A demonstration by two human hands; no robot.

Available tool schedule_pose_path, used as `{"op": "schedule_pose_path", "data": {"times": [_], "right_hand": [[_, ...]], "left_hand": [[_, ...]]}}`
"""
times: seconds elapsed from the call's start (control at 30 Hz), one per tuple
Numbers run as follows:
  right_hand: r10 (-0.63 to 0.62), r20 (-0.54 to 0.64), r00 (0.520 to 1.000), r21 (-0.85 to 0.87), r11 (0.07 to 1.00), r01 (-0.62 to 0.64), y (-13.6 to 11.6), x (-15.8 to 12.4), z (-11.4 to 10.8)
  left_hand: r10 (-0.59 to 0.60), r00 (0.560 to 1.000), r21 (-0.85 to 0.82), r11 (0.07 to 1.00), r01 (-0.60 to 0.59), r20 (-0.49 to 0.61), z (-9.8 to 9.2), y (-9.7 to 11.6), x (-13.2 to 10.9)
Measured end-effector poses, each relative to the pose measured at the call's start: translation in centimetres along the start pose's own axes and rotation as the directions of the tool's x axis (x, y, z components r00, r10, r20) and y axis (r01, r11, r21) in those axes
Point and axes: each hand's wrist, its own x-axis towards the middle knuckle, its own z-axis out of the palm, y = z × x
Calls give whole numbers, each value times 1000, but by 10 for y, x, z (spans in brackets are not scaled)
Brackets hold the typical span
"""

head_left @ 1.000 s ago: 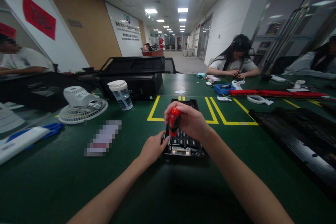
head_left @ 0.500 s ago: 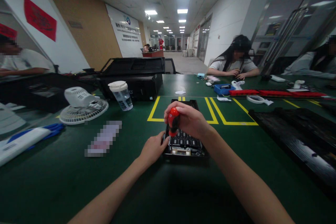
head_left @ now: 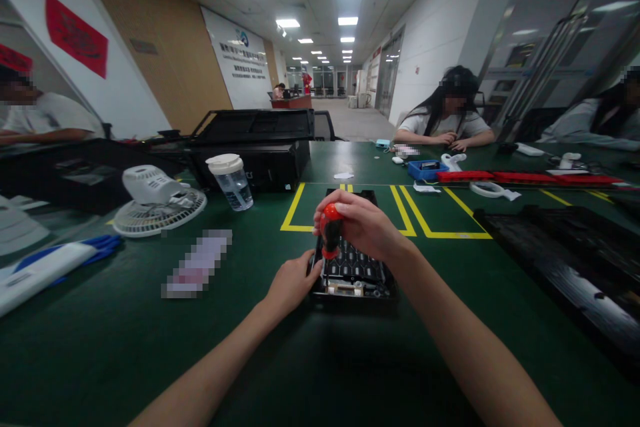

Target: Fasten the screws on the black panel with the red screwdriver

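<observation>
A black tray-like device with a honeycomb-patterned inside and a small circuit board at its near edge lies on the green table. My right hand is wrapped round the red handle of a screwdriver, held upright with its tip down at the device's near left corner. My left hand rests on the table with its fingers curled against the device's left edge.
A white desk fan and a clear lidded cup stand at the left, with a black case behind. Yellow floor-style tape lines mark the table. A long black tray lies right. Other people sit at the far sides.
My right hand has shifted its grip slightly on the screwdriver handle, fingers turned a little over the top. The left hand and the device stay put.
</observation>
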Motion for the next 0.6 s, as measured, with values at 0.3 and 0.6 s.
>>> {"op": "schedule_pose_path", "data": {"times": [0.3, 0.6], "right_hand": [[6, -40, 999, -67, 998, -9, -4, -2, -1], [9, -93, 996, -123, 992, -20, -6, -3, -2]], "left_hand": [[12, 1000, -7, 1000, -12, -7, 2, -1, 1], [13, 1000, -16, 1000, -13, -2, 1, -1, 0]]}}
